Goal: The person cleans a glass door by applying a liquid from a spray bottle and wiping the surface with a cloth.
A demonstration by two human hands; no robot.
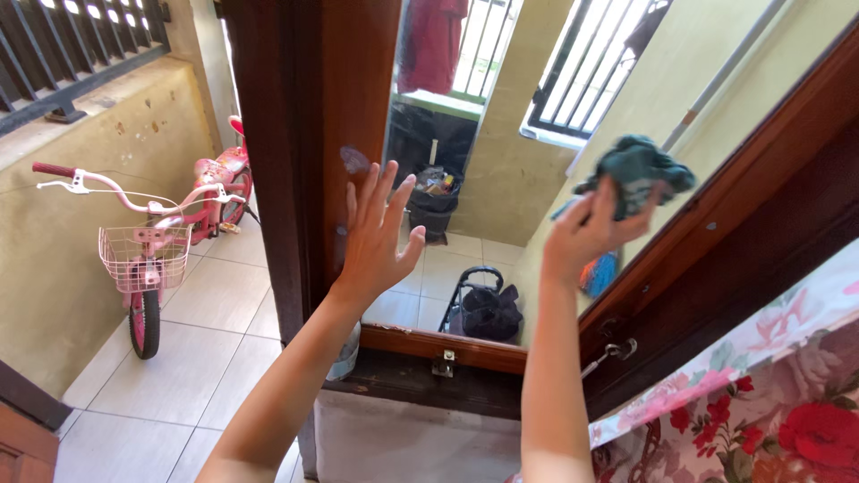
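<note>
Left hand [376, 237] spread flat against brown window frame [309, 161], fingers open. Right hand [586, 234] pinched crumpled teal cloth [640, 172] at glass pane [465, 179], near upper right edge. Risk: unlatched frame swinging under pressure, cloth slipping loose.

Open window gap between the brown frame [295, 134] and the sash [716, 233] is free; the sill latch [444, 362] juts up below.
</note>
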